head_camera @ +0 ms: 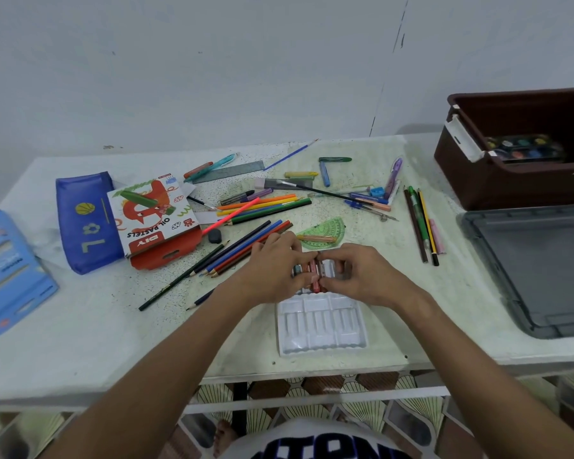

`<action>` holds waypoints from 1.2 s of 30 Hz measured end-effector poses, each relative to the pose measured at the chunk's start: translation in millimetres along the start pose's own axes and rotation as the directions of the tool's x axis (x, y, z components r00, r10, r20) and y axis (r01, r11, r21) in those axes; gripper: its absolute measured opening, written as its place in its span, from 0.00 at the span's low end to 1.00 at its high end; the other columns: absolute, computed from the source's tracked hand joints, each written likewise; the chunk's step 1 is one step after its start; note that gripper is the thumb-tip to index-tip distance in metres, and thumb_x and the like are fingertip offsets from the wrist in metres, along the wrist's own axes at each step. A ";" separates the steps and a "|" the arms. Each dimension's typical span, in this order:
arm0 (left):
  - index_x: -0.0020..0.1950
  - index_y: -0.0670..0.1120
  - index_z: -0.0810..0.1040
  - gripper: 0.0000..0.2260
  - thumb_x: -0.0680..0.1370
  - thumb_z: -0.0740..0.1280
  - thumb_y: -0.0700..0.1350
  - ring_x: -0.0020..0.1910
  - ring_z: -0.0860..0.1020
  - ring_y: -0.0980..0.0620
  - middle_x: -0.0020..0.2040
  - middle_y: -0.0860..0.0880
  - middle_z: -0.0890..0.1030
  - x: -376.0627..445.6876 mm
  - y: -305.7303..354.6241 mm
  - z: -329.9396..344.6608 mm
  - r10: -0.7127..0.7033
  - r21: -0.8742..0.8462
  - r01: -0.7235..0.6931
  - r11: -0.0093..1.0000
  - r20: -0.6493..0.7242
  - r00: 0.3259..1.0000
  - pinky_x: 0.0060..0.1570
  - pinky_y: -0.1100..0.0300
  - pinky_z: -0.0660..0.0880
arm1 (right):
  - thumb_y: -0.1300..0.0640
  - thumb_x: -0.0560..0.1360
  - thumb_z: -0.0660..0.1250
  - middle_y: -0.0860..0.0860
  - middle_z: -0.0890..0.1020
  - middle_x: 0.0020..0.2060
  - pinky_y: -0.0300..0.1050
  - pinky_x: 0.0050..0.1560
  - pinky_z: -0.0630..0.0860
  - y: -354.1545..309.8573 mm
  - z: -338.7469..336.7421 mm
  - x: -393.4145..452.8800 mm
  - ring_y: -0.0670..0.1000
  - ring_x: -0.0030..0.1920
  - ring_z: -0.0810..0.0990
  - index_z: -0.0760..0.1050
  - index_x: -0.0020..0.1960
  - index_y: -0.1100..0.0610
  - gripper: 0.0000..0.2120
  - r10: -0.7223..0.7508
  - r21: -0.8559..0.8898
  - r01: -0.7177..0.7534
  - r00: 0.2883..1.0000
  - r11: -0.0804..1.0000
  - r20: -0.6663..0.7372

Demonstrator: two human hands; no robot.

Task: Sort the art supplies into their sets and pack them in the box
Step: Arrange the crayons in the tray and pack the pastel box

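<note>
Head view: left hand (272, 270) and right hand (362, 276) pinch crayons (315, 276) with curled fingers over the white tray (322, 326).

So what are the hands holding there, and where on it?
Both hands, left and right, pinch oil pastels at the far end of the white tray; the fingers hide exactly where on the sticks each grip falls.

"OIL PASTELS" and "DIY" are printed, upside down to the camera, on the red and white pastel box (156, 220). A large "L" is marked on the blue pencil pouch (85, 223). Partial letters on the shirt (318, 448) cannot be read.
</note>
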State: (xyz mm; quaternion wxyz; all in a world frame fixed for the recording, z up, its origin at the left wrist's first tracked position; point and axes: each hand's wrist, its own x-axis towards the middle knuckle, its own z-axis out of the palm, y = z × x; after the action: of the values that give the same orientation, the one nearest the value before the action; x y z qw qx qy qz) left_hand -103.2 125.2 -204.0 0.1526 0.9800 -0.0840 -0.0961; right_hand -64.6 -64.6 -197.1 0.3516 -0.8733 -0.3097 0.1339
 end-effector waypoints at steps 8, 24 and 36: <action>0.67 0.58 0.74 0.19 0.77 0.66 0.56 0.62 0.64 0.49 0.59 0.52 0.68 4.8 11.7 -6.9 -0.070 -0.006 0.071 0.997 0.026 0.997 0.63 0.47 0.61 | 0.50 0.67 0.76 0.48 0.69 0.30 0.42 0.32 0.64 0.6 1.2 3.5 0.45 0.30 0.65 0.81 0.56 0.44 0.18 0.071 0.035 -0.071 0.997 0.997 -0.006; 0.64 0.58 0.77 0.17 0.76 0.69 0.56 0.59 0.66 0.51 0.55 0.53 0.69 -0.3 9.8 0.5 -0.069 -0.025 0.068 0.997 -0.071 0.995 0.60 0.51 0.64 | 0.51 0.67 0.77 0.48 0.69 0.31 0.39 0.32 0.63 8.8 0.2 4.4 0.44 0.30 0.65 0.81 0.57 0.45 0.19 0.064 0.086 -0.064 0.998 0.994 0.003; 0.64 0.48 0.79 0.21 0.73 0.72 0.53 0.58 0.74 0.55 0.60 0.52 0.78 -20.3 -6.4 -3.6 -0.036 -0.260 -0.010 0.965 -0.171 0.985 0.56 0.66 0.66 | 0.53 0.68 0.77 0.47 0.67 0.32 0.35 0.33 0.64 14.8 -3.0 7.2 0.44 0.31 0.66 0.79 0.61 0.45 0.23 0.044 0.058 -0.047 0.997 0.997 0.056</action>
State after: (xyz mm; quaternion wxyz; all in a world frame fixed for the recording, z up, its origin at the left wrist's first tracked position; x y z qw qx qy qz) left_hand -121.2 136.2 -199.4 0.2861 0.9566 -0.0504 -0.0210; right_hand -51.0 -69.9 -205.4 0.3656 -0.8653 -0.2949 0.1748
